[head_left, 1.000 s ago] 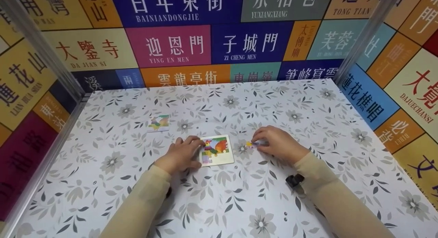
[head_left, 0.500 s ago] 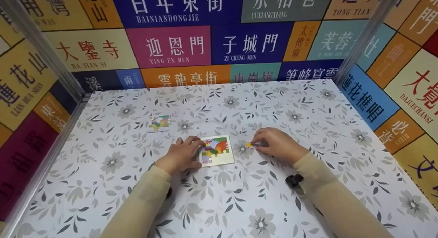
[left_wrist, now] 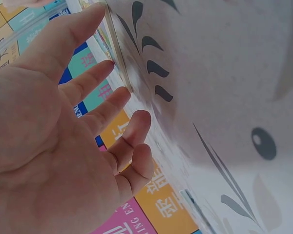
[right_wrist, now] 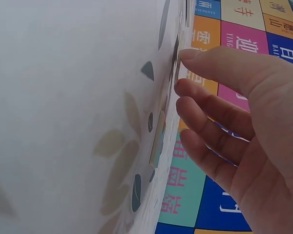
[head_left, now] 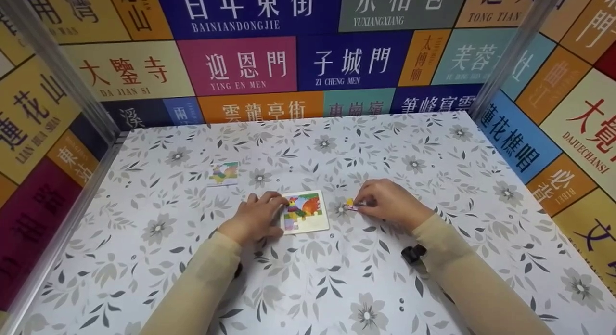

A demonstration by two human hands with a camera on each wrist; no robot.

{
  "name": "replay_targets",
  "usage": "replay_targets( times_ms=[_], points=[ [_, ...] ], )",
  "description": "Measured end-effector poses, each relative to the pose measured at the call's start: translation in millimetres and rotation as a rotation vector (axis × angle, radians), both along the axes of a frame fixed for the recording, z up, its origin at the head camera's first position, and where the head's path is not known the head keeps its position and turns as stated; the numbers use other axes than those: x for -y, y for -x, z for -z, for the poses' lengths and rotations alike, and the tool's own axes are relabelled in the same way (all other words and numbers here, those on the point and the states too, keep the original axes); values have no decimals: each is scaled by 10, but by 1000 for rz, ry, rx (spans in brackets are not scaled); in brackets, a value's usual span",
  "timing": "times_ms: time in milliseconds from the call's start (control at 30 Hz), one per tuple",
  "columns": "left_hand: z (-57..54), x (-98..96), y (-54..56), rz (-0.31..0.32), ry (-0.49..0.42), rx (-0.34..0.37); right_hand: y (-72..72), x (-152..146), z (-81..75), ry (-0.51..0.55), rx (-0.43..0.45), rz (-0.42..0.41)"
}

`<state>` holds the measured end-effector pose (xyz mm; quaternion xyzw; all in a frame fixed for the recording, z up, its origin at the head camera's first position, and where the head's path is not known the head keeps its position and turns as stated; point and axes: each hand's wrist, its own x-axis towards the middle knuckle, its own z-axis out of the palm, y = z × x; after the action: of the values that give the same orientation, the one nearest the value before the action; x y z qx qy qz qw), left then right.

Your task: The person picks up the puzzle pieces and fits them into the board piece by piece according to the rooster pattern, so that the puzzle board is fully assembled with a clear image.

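Note:
A small white-framed jigsaw board [head_left: 308, 222] with a partly filled rooster picture lies on the table; its lower right part is bare. My left hand [head_left: 252, 219] rests against the board's left edge, thumb and fingers spread and fairly straight. In the left wrist view its fingertips touch or nearly touch the board's thin edge [left_wrist: 118, 53]. Right of the board, my right hand [head_left: 392, 202] pinches a small yellow and pink jigsaw piece [head_left: 352, 206] close to the table. The right wrist view has a flat, pale-edged piece [right_wrist: 157, 141] on the table beneath the fingers.
A picture card [head_left: 224, 174] with a similar rooster design lies at the back left. The table [head_left: 308, 296] wears a white cloth with grey flowers and leaves. Panels with printed Chinese names [head_left: 240, 65] enclose the back and sides.
The right fingers have shifted slightly and the piece between them has turned a little. My left hand, the board and the card stay where they were.

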<state>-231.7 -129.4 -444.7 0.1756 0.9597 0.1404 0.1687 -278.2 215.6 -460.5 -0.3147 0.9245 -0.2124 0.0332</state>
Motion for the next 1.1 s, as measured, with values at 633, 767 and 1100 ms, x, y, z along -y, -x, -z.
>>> replay_targets(
  times_ms=[633,767,1100],
  points=[
    [16,-10,-2,1,-1,-4,-94,141,-35,-5,-62,19],
    [10,-9,1,2,2,-8,-101,178,-62,-14,-58,35],
    [-4,-3,-8,-8,4,0,-129,310,-69,-25,-94,-5]
  ],
)
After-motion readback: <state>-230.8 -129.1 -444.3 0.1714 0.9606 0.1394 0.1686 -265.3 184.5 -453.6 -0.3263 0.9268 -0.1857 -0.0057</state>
